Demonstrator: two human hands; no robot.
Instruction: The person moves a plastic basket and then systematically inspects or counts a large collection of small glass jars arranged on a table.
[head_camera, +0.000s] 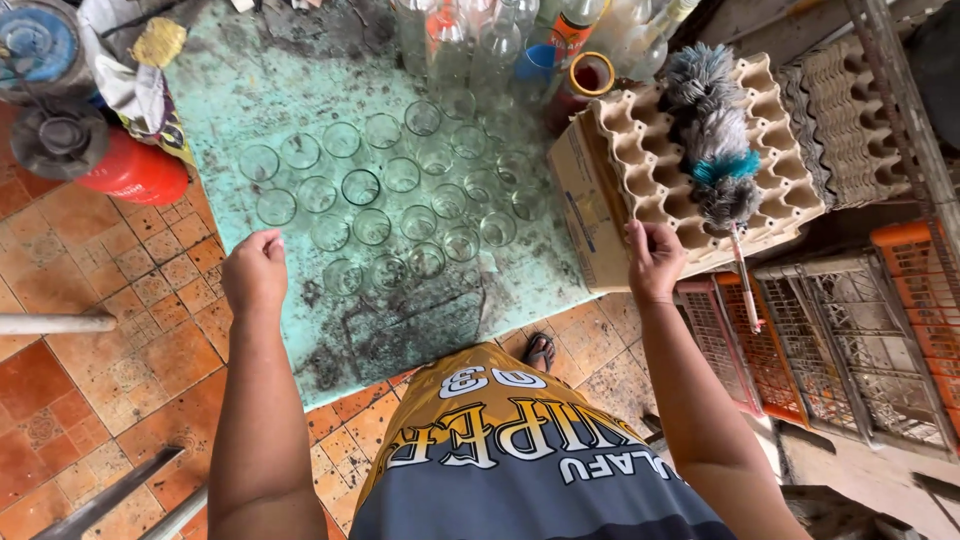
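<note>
I am looking down over a worn green table (250, 90) carrying a block of empty clear glasses (385, 195). I am counting roughly two dozen, standing upright in four slanted rows, close together; the farthest ones are blending with the clear bottles (470, 35) behind them, so the exact count is uncertain.

The left hand (255, 270) is hovering over the near left edge of the table, fingers curled into a loose fist, gripping nothing that I can see, just beside the nearest row of glasses.

The right hand (655, 260) is resting on the near edge of a stack of egg trays (650, 170), fingers bent over the rim. One feather duster (715, 140) is lying across the trays. One red gas cylinder (130, 170) is standing at the left on the tiled floor (90, 380).
</note>
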